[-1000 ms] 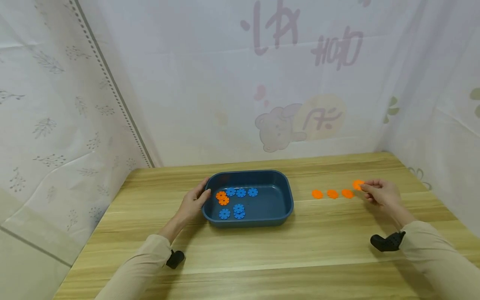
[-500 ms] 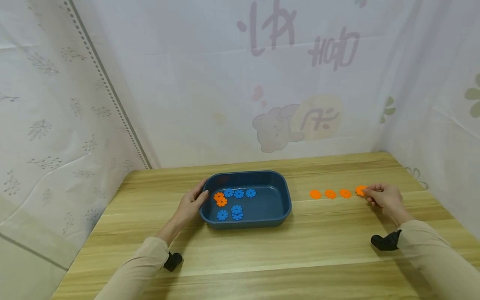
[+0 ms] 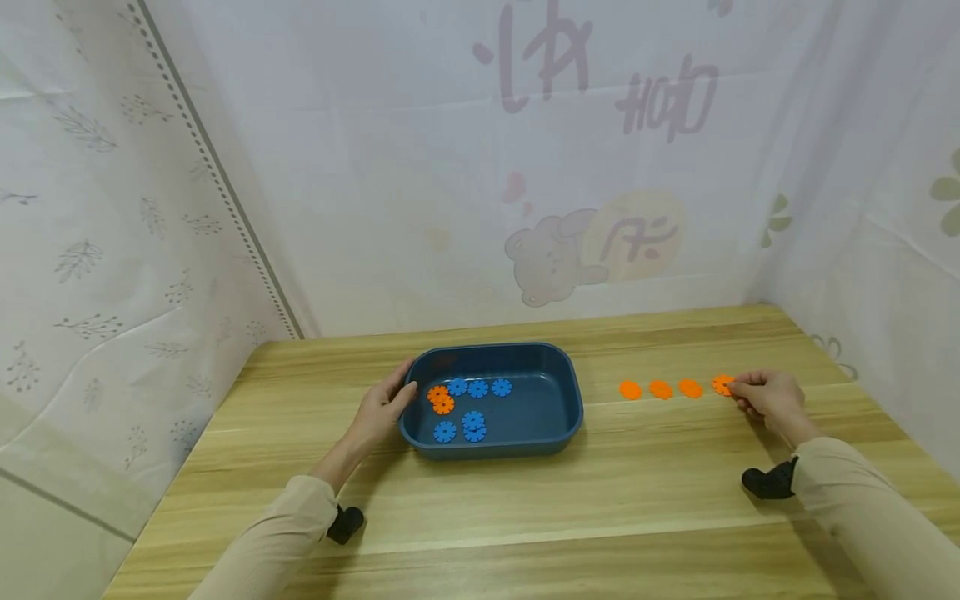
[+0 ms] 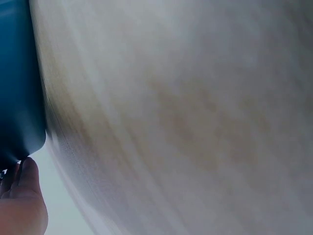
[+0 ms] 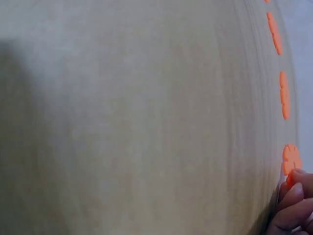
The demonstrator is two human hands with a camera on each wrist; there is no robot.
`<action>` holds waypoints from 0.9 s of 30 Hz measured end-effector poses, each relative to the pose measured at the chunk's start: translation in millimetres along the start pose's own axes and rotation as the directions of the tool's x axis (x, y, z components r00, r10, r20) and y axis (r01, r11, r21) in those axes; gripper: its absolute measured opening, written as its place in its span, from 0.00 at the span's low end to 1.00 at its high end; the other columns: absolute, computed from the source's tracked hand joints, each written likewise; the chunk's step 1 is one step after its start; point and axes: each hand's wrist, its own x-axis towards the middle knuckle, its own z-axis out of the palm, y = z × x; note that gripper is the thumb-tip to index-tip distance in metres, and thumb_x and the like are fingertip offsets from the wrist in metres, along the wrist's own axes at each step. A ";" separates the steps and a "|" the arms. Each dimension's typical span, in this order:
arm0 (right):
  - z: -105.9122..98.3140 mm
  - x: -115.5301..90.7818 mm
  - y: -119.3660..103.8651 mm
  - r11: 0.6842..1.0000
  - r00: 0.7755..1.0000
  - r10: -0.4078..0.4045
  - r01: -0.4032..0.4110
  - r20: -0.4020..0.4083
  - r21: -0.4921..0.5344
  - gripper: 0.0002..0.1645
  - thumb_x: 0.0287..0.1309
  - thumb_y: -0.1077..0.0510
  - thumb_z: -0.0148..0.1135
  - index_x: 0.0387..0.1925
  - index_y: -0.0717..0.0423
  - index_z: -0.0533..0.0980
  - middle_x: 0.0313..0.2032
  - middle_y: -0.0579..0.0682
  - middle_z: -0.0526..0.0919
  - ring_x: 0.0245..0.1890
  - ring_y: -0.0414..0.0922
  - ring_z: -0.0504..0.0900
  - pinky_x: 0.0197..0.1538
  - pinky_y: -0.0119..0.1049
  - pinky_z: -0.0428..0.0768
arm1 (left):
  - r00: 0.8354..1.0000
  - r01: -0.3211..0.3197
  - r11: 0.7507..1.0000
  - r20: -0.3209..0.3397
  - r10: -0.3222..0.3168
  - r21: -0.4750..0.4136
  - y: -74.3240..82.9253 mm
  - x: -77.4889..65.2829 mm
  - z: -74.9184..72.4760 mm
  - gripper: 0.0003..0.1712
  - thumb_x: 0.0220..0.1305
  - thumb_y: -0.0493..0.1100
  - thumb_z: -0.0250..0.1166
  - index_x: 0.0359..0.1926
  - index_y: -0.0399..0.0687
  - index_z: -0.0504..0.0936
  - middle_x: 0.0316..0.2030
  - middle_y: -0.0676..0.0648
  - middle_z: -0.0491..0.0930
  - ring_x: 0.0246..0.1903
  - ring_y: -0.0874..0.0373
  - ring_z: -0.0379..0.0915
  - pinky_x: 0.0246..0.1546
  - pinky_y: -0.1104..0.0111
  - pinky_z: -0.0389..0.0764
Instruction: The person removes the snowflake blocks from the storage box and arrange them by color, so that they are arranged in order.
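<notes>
In the head view my right hand (image 3: 772, 402) pinches an orange notched plastic disc (image 3: 722, 384) by its near edge, low at the right end of a row of orange discs (image 3: 691, 388). The right wrist view has this pinched disc (image 5: 292, 157) tilted up at the fingertips; whether it touches the table is unclear. My left hand (image 3: 378, 411) grips the left end of a dark blue basin (image 3: 543, 417), thumb at the rim and fingers hidden behind the wall. Inside the basin lie several blue discs (image 3: 502, 387) and two overlapping orange discs (image 3: 443, 404), towards the left.
The wooden table (image 3: 525, 517) carries the basin and the row. Behind it hangs a pale printed curtain (image 3: 420, 208), with more cloth on both sides. A black wrist camera (image 3: 345, 525) sits at the left cuff, another black camera (image 3: 770, 482) at the right.
My right hand has come down with the orange disc, from above the row to its right end. The left hand keeps its hold on the basin. The head view has shifted slightly.
</notes>
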 end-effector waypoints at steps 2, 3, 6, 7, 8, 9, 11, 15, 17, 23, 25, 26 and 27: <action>-0.5 1.0 0.7 0.999 1.000 -0.005 0.005 -0.002 -0.037 0.09 0.61 0.62 0.56 0.35 0.67 0.75 0.18 0.39 0.78 0.17 0.34 0.74 0.22 0.28 0.77 | 1.000 -0.004 1.000 0.001 0.004 0.001 0.0 0.1 -0.1 0.31 0.73 0.41 0.48 0.71 0.36 0.51 0.71 0.38 0.50 0.65 0.44 0.59 0.58 0.65 0.69; -1.1 1.3 1.1 0.998 1.000 -0.008 0.008 -0.003 -0.058 0.09 0.61 0.62 0.57 0.35 0.68 0.76 0.18 0.40 0.78 0.17 0.34 0.73 0.21 0.28 0.76 | 1.000 -0.002 1.000 0.001 0.002 0.000 0.3 -0.1 -0.1 0.31 0.73 0.41 0.48 0.71 0.36 0.51 0.71 0.39 0.50 0.65 0.44 0.60 0.58 0.65 0.69; -1.9 3.0 1.7 0.993 1.000 -0.015 0.014 -0.007 -0.120 0.12 0.61 0.61 0.57 0.36 0.69 0.76 0.18 0.40 0.77 0.17 0.35 0.71 0.21 0.29 0.75 | 1.000 -0.003 1.000 0.003 0.003 0.004 0.7 -0.2 -0.1 0.31 0.73 0.40 0.48 0.71 0.36 0.51 0.71 0.39 0.51 0.64 0.44 0.61 0.58 0.65 0.69; -2.2 3.9 2.0 0.991 1.000 -0.014 0.013 -0.007 -0.137 0.12 0.61 0.60 0.57 0.36 0.69 0.76 0.18 0.40 0.77 0.17 0.36 0.71 0.21 0.29 0.74 | 1.000 -0.003 1.000 0.001 0.003 0.005 0.8 -0.3 -0.1 0.30 0.73 0.40 0.48 0.71 0.36 0.52 0.71 0.39 0.51 0.64 0.44 0.61 0.57 0.65 0.70; -2.4 4.9 2.4 0.989 1.000 -0.014 0.013 -0.005 -0.149 0.12 0.60 0.60 0.57 0.36 0.70 0.76 0.18 0.40 0.77 0.18 0.36 0.71 0.22 0.29 0.75 | 1.000 -0.003 1.000 0.001 0.003 0.008 0.6 -0.3 -0.3 0.30 0.73 0.40 0.48 0.71 0.36 0.52 0.71 0.38 0.51 0.64 0.43 0.62 0.57 0.65 0.70; -2.6 5.8 2.7 0.987 1.000 -0.013 0.012 -0.005 -0.159 0.13 0.60 0.60 0.57 0.37 0.70 0.76 0.18 0.40 0.77 0.18 0.36 0.71 0.22 0.30 0.75 | 1.000 -0.002 1.000 0.000 0.002 0.007 0.7 -0.3 -0.2 0.30 0.73 0.40 0.48 0.71 0.36 0.52 0.71 0.38 0.51 0.63 0.43 0.62 0.57 0.65 0.70; -2.3 7.3 3.1 0.984 1.000 -0.010 0.008 -0.007 -0.175 0.14 0.60 0.60 0.57 0.38 0.70 0.75 0.19 0.40 0.77 0.19 0.36 0.71 0.22 0.30 0.75 | 1.000 -0.002 1.000 -0.003 0.002 0.002 0.4 -0.1 -0.3 0.30 0.73 0.40 0.48 0.71 0.36 0.52 0.71 0.38 0.51 0.63 0.42 0.63 0.57 0.65 0.70; -2.6 8.7 4.2 0.978 1.000 -0.010 0.008 -0.009 -0.206 0.16 0.60 0.59 0.57 0.39 0.73 0.74 0.20 0.42 0.76 0.18 0.37 0.70 0.22 0.31 0.75 | 1.000 -0.006 1.000 -0.001 0.006 -0.005 0.4 0.0 -0.6 0.30 0.73 0.39 0.47 0.71 0.35 0.52 0.71 0.37 0.51 0.64 0.42 0.62 0.58 0.65 0.70; -2.9 8.9 4.5 0.975 1.000 -0.013 0.009 -0.014 -0.223 0.18 0.60 0.59 0.57 0.40 0.74 0.74 0.20 0.43 0.76 0.17 0.37 0.69 0.21 0.31 0.74 | 1.000 -0.006 1.000 -0.001 0.006 -0.003 0.6 -0.1 -0.7 0.30 0.73 0.40 0.47 0.71 0.36 0.52 0.71 0.38 0.51 0.64 0.42 0.61 0.58 0.66 0.69; -2.8 9.9 4.0 0.970 0.999 -0.028 0.022 -0.021 -0.241 0.19 0.59 0.58 0.58 0.40 0.74 0.73 0.20 0.44 0.75 0.15 0.37 0.68 0.20 0.31 0.73 | 1.000 -0.005 1.000 -0.003 0.005 -0.006 1.8 -1.4 -0.9 0.30 0.73 0.40 0.47 0.71 0.36 0.51 0.71 0.38 0.51 0.64 0.43 0.61 0.58 0.67 0.70; -2.5 10.1 4.9 0.971 0.999 -0.029 0.023 -0.019 -0.239 0.19 0.59 0.58 0.58 0.40 0.74 0.74 0.19 0.42 0.75 0.14 0.36 0.68 0.19 0.31 0.73 | 1.000 -0.009 1.000 -0.001 0.009 -0.006 1.7 -1.3 -0.8 0.30 0.73 0.40 0.47 0.71 0.36 0.51 0.71 0.38 0.50 0.64 0.43 0.61 0.58 0.67 0.70; -2.1 10.1 5.6 0.973 1.000 -0.026 0.021 -0.017 -0.230 0.18 0.59 0.58 0.58 0.40 0.74 0.74 0.18 0.42 0.75 0.15 0.36 0.69 0.19 0.31 0.73 | 1.000 -0.012 1.000 0.001 0.012 -0.005 1.4 -1.1 -0.8 0.30 0.73 0.39 0.47 0.71 0.36 0.51 0.71 0.38 0.50 0.64 0.43 0.61 0.57 0.68 0.70; -2.1 9.6 6.1 0.975 1.000 -0.022 0.018 -0.016 -0.221 0.18 0.59 0.58 0.58 0.40 0.74 0.74 0.18 0.41 0.75 0.15 0.36 0.69 0.19 0.31 0.73 | 1.000 -0.013 1.000 0.001 0.013 -0.001 1.2 -0.9 -0.7 0.30 0.73 0.39 0.47 0.71 0.36 0.51 0.71 0.38 0.50 0.64 0.43 0.61 0.57 0.68 0.71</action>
